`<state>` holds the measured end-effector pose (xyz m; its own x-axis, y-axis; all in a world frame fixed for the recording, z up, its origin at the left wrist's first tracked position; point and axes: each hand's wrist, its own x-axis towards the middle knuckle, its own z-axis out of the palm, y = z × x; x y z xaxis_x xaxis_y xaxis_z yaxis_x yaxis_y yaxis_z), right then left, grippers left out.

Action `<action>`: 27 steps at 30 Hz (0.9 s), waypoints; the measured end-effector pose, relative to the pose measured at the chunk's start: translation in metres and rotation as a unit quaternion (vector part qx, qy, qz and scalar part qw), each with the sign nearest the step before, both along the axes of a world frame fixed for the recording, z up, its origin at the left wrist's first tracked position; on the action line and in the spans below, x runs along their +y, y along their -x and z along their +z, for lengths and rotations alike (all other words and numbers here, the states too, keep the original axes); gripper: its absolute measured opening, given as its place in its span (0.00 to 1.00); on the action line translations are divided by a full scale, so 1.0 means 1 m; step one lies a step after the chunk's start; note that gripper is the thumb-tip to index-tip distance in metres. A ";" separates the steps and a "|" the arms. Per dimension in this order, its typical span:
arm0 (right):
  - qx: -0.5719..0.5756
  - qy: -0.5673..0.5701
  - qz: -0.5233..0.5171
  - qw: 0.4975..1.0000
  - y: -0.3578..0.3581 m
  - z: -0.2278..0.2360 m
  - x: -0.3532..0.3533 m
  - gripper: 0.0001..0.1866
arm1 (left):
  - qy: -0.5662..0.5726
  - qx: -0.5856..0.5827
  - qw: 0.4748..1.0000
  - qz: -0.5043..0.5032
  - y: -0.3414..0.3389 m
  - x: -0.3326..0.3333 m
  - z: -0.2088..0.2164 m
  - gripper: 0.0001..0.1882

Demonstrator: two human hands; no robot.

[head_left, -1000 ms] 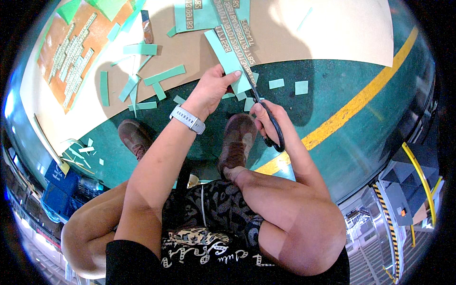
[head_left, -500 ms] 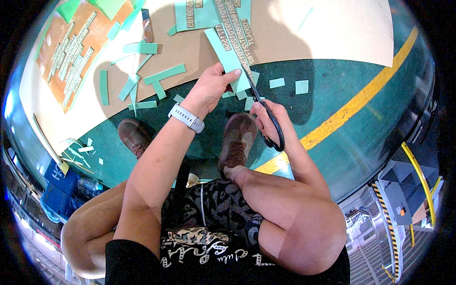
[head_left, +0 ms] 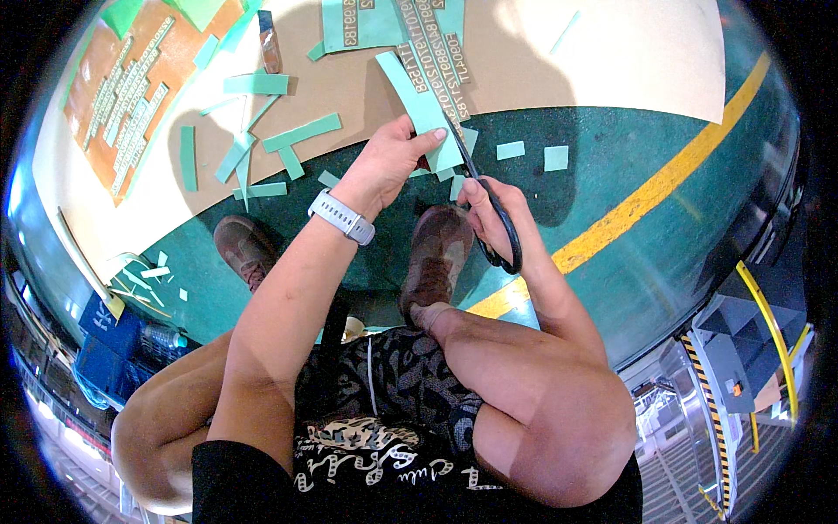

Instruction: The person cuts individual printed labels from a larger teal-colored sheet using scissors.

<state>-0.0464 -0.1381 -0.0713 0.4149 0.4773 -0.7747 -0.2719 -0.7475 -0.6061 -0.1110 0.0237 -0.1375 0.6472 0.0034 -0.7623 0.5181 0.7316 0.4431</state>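
Observation:
My left hand (head_left: 384, 166), a pale watch on its wrist, pinches a long mint-green strip (head_left: 405, 87) between thumb and fingers. In my right hand (head_left: 501, 210) is a pair of black-handled scissors (head_left: 508, 234), its fingers wrapped round the loops. The scissor blades point up and away, lying along the strip's right edge. Just right of the blades, part of a mint-green sheet with rows of cut-out characters (head_left: 447, 83) shows. How far apart the blades are cannot be made out. My left fingertips are partly hidden behind the strip.
Loose green offcuts (head_left: 301, 133) lie on brown board (head_left: 349, 96) and green floor (head_left: 628, 166). An orange lettered panel (head_left: 131, 96) lies far left. A yellow floor line (head_left: 628, 210) runs at right. My shoes (head_left: 436, 253) stand below my hands; a blue bin (head_left: 109, 354) is at lower left.
The scissors and my right hand have shifted very slightly up. My left hand keeps its hold on the strip, almost unmoved.

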 end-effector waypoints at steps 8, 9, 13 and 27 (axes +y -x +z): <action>0.025 -0.016 0.013 0.999 -0.004 0.001 0.004 0.23 | 0.004 0.010 1.000 -0.007 0.001 0.001 0.001 0.12; 0.029 -0.011 0.018 0.999 -0.007 0.000 0.005 0.23 | 0.001 0.015 1.000 -0.016 0.001 0.001 0.001 0.12; 0.046 -0.004 -0.008 0.999 -0.006 -0.001 0.009 0.24 | 0.017 0.009 1.000 -0.008 0.003 0.001 -0.001 0.12; 0.033 -0.009 0.008 0.999 -0.008 -0.006 0.009 0.25 | 0.031 0.009 0.999 -0.029 0.005 0.006 -0.002 0.13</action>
